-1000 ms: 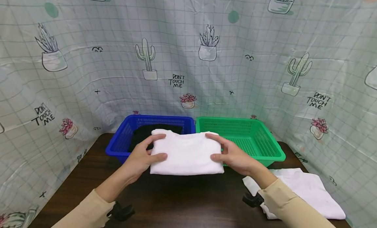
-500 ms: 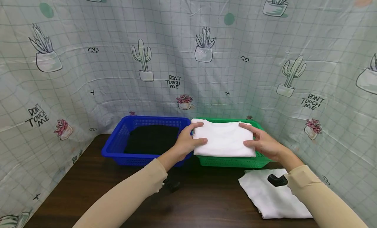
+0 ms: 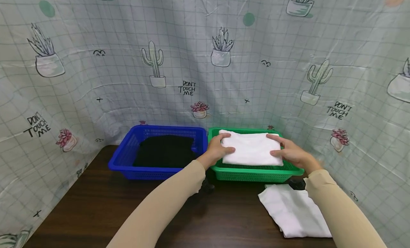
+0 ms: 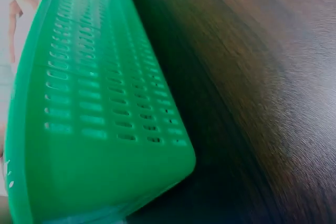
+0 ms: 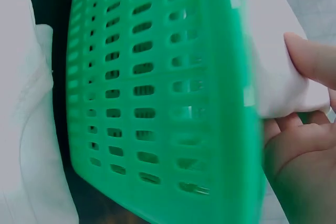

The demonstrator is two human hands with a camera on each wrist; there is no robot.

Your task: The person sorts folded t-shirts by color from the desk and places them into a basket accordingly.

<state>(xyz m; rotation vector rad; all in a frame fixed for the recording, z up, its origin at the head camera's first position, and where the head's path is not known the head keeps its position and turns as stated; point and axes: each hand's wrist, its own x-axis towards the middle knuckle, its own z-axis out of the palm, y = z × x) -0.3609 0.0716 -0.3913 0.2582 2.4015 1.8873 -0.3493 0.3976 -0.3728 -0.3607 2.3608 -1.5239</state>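
Observation:
Both hands hold a folded white cloth garment (image 3: 251,150) by its two short ends, over the opening of the green basket (image 3: 256,176). My left hand (image 3: 216,150) grips the left end, thumb on top. At the other end, my right hand (image 3: 293,154) pinches the cloth with its thumb above; the right wrist view shows several fingers curled beneath the garment (image 5: 278,51). Whether the cloth touches the basket floor I cannot tell. In the left wrist view the basket wall (image 4: 100,103) fills much of the picture, and little of the hand shows.
To the left stands a blue basket (image 3: 147,173) with folded black cloth (image 3: 166,152) in it. Another folded white cloth (image 3: 293,212) lies on the dark wooden table (image 3: 80,205), partly under the right forearm. A cactus-print curtain (image 3: 128,109) hangs behind.
Both hands have carried the folded white garment rightward, from in front of the two baskets to over the green one, then slightly lower. The black cloth in the blue basket is now uncovered.

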